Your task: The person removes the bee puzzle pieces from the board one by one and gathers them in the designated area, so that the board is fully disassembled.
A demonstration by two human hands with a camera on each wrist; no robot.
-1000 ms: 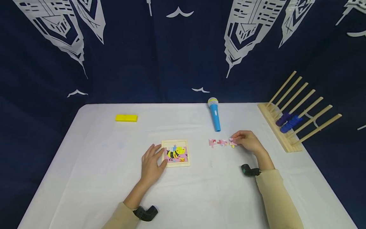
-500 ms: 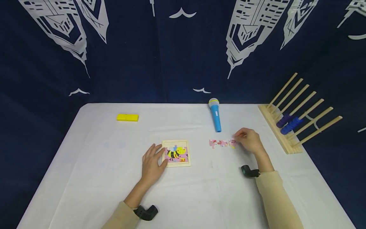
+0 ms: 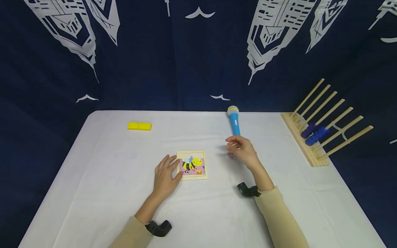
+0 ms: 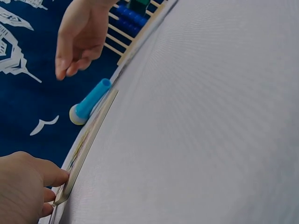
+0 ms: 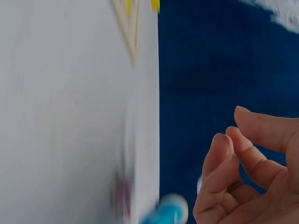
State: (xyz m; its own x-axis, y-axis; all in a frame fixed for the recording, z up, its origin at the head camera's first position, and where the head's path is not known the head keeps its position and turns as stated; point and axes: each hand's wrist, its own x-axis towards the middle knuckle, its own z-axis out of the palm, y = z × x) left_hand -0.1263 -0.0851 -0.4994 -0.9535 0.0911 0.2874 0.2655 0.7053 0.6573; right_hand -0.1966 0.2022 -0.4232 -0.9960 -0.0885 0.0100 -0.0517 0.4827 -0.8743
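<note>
My left hand [image 3: 165, 177] holds the left edge of a small wooden jigsaw puzzle [image 3: 201, 177]. Its tray shows a yellow-and-black bee on pink, with bare wood along the top. In the left wrist view, the thumb lies against the frame's near side and the fingers are at its corner. My right hand [image 3: 243, 151] hovers just below the microphone, fingers loosely bent. No object shows between thumb and fingers in the right wrist view [image 5: 252, 168]. Loose pink puzzle pieces [image 3: 231, 155] lie beneath this hand, mostly hidden, and blurred in the right wrist view.
A blue toy microphone [image 3: 234, 124] lies at the back of the white table [image 3: 108, 193], its lower end behind my right hand. A yellow block [image 3: 139, 126] sits back left. At the right edge stands a wooden peg rack [image 3: 305, 144] with blue and purple rings.
My right hand has left the right end of the row of pink pieces and moved left over them. My left hand stays at the puzzle's edge.
</note>
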